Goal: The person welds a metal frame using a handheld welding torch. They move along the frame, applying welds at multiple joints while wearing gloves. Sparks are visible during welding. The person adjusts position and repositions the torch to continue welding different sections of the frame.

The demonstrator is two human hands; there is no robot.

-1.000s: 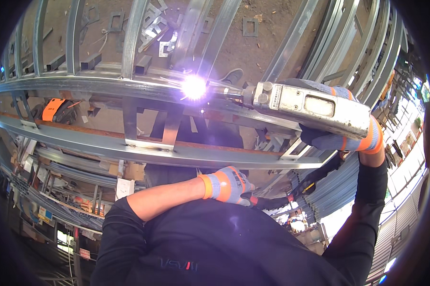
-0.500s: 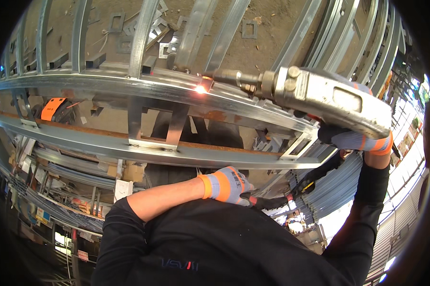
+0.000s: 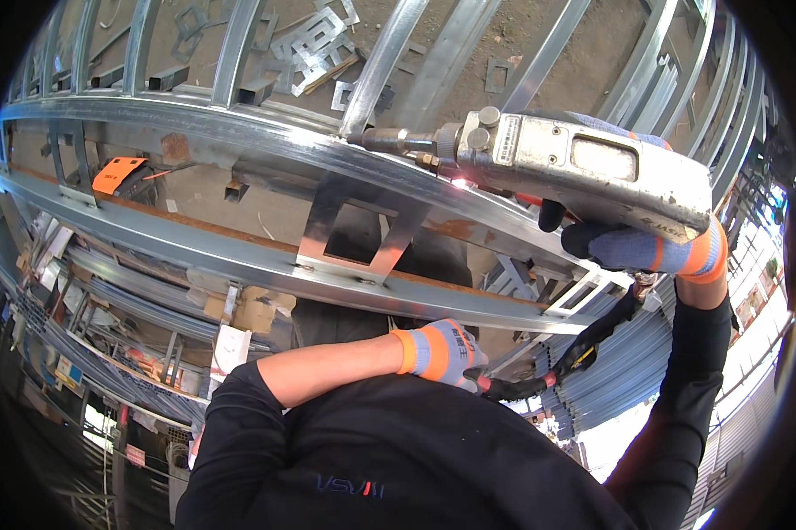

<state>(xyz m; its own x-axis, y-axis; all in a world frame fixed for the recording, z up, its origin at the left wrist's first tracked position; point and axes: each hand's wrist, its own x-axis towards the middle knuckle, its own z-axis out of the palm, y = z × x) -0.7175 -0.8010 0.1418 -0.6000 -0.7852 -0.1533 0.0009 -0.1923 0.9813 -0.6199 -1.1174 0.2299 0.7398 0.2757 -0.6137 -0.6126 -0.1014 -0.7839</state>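
My right hand, in a grey and orange glove, grips a handheld welding gun with a pale metal body. The gun's dark nozzle points left, its tip at the foot of a shiny upright bar, where it meets the long steel rail. Below the gun's neck, a small reddish glow shows on the rail. My left hand, gloved alike, is closed around a black cable with red parts, close to my body. This cable runs up toward the gun. My right fingers are partly hidden behind the gun.
A second rail runs nearer me, joined to the far one by a rectangular metal bracket. Loose cut plates lie on the ground beyond. An orange and black object lies at left. Stacked metal profiles are at right.
The bright orange glow at the nozzle is gone. The gun's tip has shifted left along the rail to a bar's foot. My left hand still holds the cable, and the view has shifted.
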